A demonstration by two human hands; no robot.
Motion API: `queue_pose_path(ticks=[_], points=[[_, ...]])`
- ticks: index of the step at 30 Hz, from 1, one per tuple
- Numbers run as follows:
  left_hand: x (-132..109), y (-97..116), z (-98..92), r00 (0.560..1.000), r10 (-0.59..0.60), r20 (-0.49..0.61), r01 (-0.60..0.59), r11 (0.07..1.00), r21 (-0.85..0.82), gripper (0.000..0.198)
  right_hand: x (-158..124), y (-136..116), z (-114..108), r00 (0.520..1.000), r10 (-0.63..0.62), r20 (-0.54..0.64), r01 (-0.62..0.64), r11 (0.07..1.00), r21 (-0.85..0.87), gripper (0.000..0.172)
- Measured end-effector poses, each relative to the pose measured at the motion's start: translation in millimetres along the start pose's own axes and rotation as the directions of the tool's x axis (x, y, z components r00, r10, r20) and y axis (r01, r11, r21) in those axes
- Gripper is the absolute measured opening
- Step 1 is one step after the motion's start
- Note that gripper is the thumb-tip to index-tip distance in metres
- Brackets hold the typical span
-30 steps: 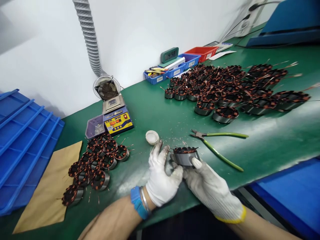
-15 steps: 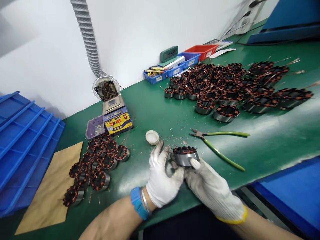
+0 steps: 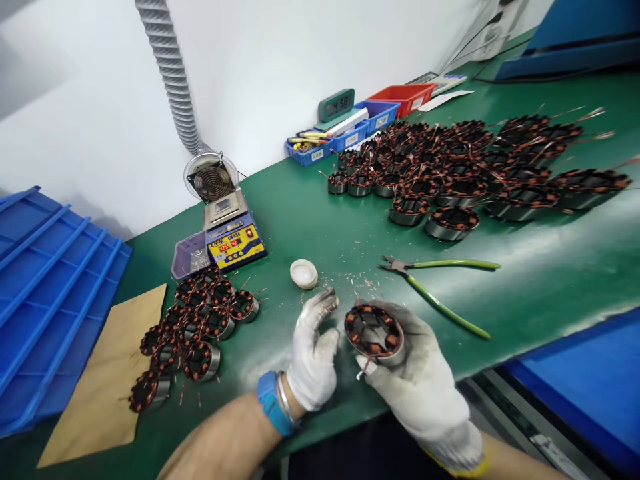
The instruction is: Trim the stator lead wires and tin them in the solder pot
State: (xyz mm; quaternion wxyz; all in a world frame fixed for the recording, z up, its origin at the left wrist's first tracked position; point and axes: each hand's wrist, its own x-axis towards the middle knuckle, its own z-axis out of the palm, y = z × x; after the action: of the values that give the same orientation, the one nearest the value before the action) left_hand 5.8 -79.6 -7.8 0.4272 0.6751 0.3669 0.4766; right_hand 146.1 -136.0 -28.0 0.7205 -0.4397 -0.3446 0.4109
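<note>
- Our gloved right hand [image 3: 425, 390] grasps a copper-wound ring [image 3: 376, 349] at lower centre, its open face tilted up toward us.
- Just left, our gloved left hand [image 3: 313, 357] is released, fingers loosely curved, apart from the ring.
- Right of centre, we see green-handled cutters [image 3: 417, 283] lying spread.
- Near centre sits a white dish [image 3: 303, 275].
- Lower left, a cluster of rings [image 3: 200, 360] stands before a yellow-fronted unit [image 3: 237, 245].
- Upper right, we have a larger group of rings [image 3: 453, 223].
</note>
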Motion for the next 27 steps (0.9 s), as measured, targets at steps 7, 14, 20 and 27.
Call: queue_pose_path(ticks=[7,14,20,27], points=[[2.6,4.8,0.0,0.996,-0.085,-0.031,0.083,0.994,-0.073,0.041,-11.7,4.9,-2.8,0.997,-0.075,-0.007,0.074,0.992,-0.102,0.071],[8.5,14.0,-2.1,0.983,-0.171,0.071,0.179,0.977,-0.114,0.043,-10.1,-1.1,-1.6,0.988,-0.151,-0.009,0.149,0.981,-0.123,0.068],[6.7,17.8,-0.7,0.955,-0.162,0.249,0.236,0.924,-0.302,0.056,-9.4,3.2,-5.8,0.979,-0.202,0.03,0.204,0.964,-0.168,0.07],[9.7,34.0,0.0,0.904,-0.179,0.387,0.309,0.902,-0.303,0.066,-10.3,7.2,-9.3,0.975,-0.214,0.06,0.22,0.967,-0.129,0.077]])
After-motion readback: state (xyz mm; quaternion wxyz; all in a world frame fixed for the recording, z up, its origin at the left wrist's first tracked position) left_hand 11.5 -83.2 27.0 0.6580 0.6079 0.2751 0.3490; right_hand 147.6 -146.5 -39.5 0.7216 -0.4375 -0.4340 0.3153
